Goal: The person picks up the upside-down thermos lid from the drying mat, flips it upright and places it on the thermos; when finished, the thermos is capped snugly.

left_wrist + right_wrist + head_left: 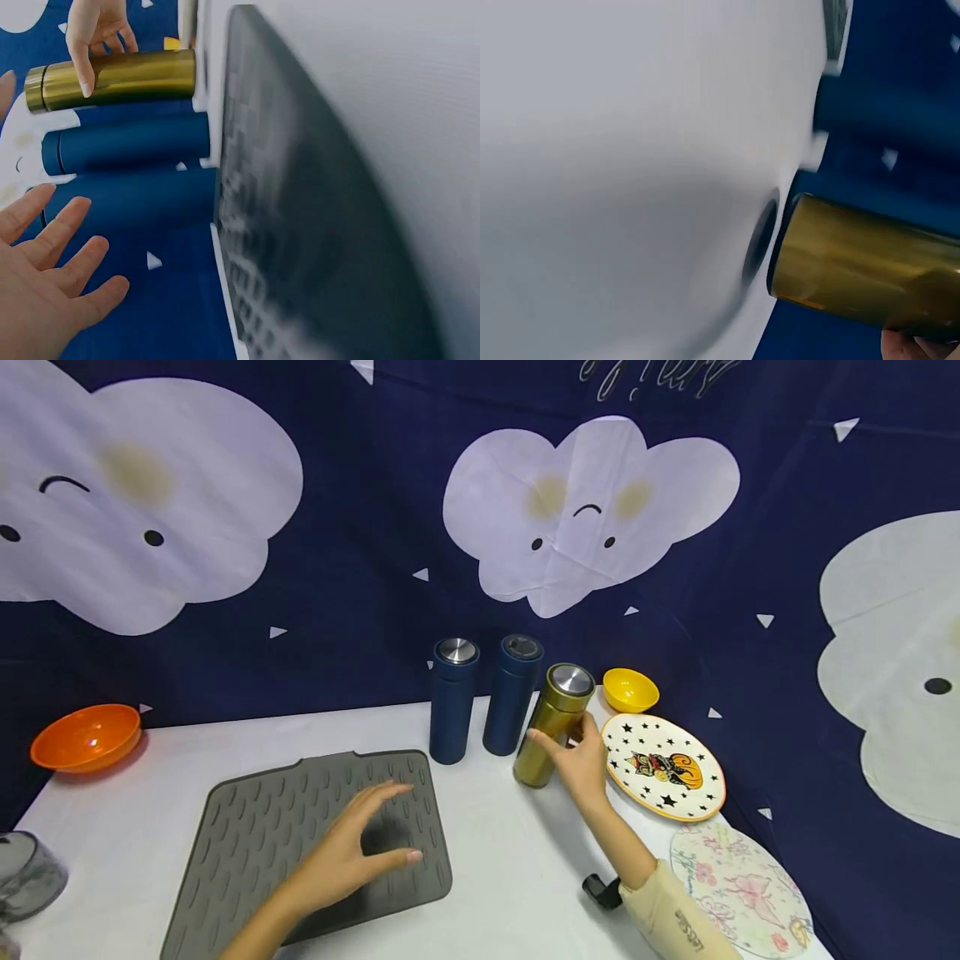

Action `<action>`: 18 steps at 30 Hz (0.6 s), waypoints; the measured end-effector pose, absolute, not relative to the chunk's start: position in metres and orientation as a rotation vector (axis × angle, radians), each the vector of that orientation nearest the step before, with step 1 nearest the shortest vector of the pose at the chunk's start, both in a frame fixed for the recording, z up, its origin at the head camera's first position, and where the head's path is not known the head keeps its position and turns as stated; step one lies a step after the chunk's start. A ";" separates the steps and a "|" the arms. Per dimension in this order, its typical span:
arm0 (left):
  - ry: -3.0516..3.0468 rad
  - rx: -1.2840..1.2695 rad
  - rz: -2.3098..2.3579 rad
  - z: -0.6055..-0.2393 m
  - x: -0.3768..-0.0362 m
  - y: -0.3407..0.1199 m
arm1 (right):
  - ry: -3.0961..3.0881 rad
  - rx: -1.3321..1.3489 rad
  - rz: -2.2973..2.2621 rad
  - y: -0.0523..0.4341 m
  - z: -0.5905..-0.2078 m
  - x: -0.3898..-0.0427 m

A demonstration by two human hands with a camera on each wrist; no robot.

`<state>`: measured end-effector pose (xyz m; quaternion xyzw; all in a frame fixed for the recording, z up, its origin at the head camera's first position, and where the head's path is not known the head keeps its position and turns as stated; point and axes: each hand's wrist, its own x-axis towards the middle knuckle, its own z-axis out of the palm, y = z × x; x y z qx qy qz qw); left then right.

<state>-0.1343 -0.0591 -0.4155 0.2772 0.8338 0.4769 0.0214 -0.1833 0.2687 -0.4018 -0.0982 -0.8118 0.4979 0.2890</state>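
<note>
Little can be read. Pale cursive lettering is seen at the top edge of the dark blue backdrop [390,602], but it is cut off by the frame and cannot be made out. A small dark print is seen on the cream sleeve [678,927]; it is too small to be read with certainty.

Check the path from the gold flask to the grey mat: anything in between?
Nothing visible on the bare table between the gold flask, gripped by the right hand, and the grey mat. The two blue flasks stand behind that line. The left hand hovers over the mat's right part.
</note>
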 end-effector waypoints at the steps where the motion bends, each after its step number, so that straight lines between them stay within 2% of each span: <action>1: 2.621 0.848 1.436 -0.417 -0.130 -0.063 | -2.153 -0.279 1.310 0.276 -0.401 -0.192; 8: 2.740 0.843 1.294 -0.426 -0.117 -0.078 | -2.144 -0.400 1.189 0.312 -0.404 -0.233; 18: 2.717 0.853 1.352 -0.426 -0.117 -0.082 | -2.148 -0.375 1.176 0.324 -0.415 -0.245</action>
